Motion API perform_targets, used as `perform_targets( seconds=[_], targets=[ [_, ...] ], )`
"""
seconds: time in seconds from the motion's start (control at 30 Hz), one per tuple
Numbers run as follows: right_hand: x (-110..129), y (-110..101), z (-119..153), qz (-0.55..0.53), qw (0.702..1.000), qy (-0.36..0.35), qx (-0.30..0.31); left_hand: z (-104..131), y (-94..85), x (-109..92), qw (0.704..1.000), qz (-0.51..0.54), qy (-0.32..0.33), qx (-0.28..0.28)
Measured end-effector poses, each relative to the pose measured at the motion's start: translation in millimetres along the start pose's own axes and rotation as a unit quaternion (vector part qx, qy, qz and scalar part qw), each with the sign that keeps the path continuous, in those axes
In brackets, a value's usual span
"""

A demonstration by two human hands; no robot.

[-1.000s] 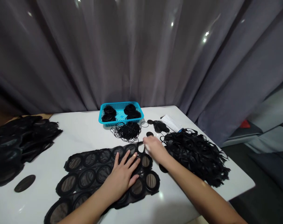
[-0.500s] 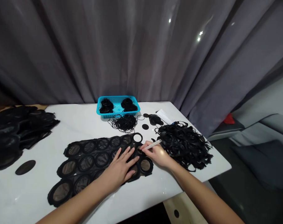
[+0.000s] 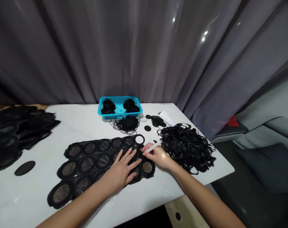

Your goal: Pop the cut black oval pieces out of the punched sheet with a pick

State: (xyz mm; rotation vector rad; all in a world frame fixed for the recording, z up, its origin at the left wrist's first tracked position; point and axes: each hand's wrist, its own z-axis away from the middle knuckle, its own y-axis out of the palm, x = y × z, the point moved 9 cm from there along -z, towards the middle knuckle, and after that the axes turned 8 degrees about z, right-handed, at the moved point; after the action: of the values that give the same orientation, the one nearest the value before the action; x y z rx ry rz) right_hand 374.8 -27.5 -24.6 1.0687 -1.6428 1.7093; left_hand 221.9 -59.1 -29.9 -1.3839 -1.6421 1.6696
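A black sheer sheet point(image 3: 86, 164) with rows of thick-rimmed rings lies flat on the white table point(image 3: 82, 125). My left hand point(image 3: 121, 174) rests on its right part, fingers spread and palm down, covering some rings. At the sheet's right edge, my right hand point(image 3: 157, 155) pinches a slim white pen-like tool point(image 3: 154, 145). Its tip is hidden by my fingers, close to one of the rings. The ring point(image 3: 139, 139) just above that hand has an open centre, with white table showing through. Lower down, another ring point(image 3: 147, 167) still has dark mesh inside.
A blue basket point(image 3: 120, 115) holding black bundles stands at the back, with a tangle of thin black loops point(image 3: 126, 124) before it. Black ring scraps point(image 3: 186, 148) are heaped right; more black sheets point(image 3: 22, 129) lie left. Loose dark discs point(image 3: 147, 128) and white paper point(image 3: 167, 117) are nearby.
The white tool in my right hand has tilted slightly more upright. My left hand stays in place on the sheet, and the view has shifted slightly.
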Motion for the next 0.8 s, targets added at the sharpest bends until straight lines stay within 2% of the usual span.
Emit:
perform_targets(
  seconds=[0.33, 0.47, 0.57, 0.6, 0.67, 0.73, 0.8],
  targets=[
    [1.0, -1.8, -0.6, 0.018, 1.000, -0.008, -0.001, -0.3, 0.6, -0.5, 1.000, -0.002, -0.003, 0.009],
    [18.2, 6.0, 5.6, 0.110, 0.991, -0.078, -0.005, 0.6, -0.3, -1.1, 1.000, 0.003, 0.000, -0.004],
    [26.0, 10.9, 8.2, 0.240, 0.962, -0.127, -0.009, 0.6, -0.3, -0.9, 1.000, 0.002, 0.000, -0.003],
    [23.8, 5.3, 6.6, 0.281, 0.952, -0.121, -0.024, 0.4, -0.9, -1.0, 1.000, 0.001, 0.000, -0.003],
    [14.8, -22.6, 2.7, 0.326, 0.938, -0.069, -0.095, -0.4, -3.6, -2.1, 1.000, 0.000, 0.002, -0.006],
    [5.1, -59.3, 5.4, 0.299, 0.937, -0.003, -0.182, -0.7, -7.2, -5.1, 1.000, -0.003, 0.009, -0.011],
    [-0.7, -78.4, 13.8, 0.224, 0.951, 0.034, -0.209, 0.9, -8.5, -11.7, 1.000, -0.001, 0.029, -0.004]
  ],
)
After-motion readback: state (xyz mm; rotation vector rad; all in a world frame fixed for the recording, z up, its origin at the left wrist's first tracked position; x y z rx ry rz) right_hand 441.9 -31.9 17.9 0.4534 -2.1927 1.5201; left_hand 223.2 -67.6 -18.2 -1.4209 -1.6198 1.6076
